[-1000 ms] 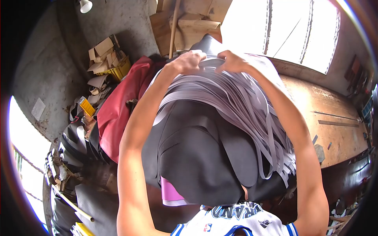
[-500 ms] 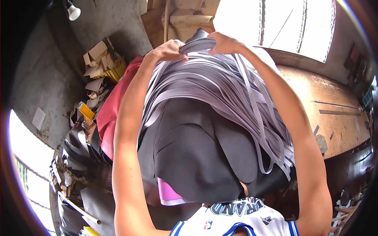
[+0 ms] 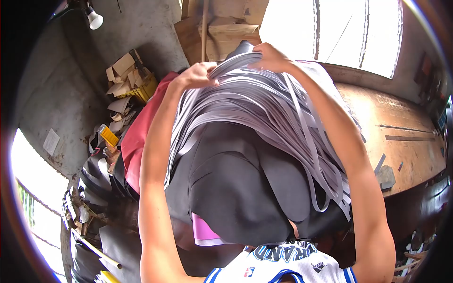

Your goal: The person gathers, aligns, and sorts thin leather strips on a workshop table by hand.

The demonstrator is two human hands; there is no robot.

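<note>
- Wooden table (image 3: 401,118) is sitting to the right, well apart from both hands, with only a few small offcuts on it.
- Stack of black sheets (image 3: 236,193) is filling the middle of the view, slumping towards the person.
- Bundle of grey strips (image 3: 264,101) is draping over the top of that stack. Its tails are hanging down the right side, and a few strips are straying down the left.
- Red sheet (image 3: 134,137) is lying just beside the black stack on the left.
- Left hand (image 3: 196,75) is at the top of the bundle, fingers curled shut on the strips.
- Right hand (image 3: 270,57) is just beside it at the highest point, fingers clamped on the same strips.
- Yellow crate (image 3: 144,87) with cardboard scraps is sitting against the wall behind.
- Progress, my read: the top end is looking gathered, since both hands are gripping one bunch. The hanging tails at lower right are looking loose and uneven, so tidying those and the left strays is what's left.
</note>
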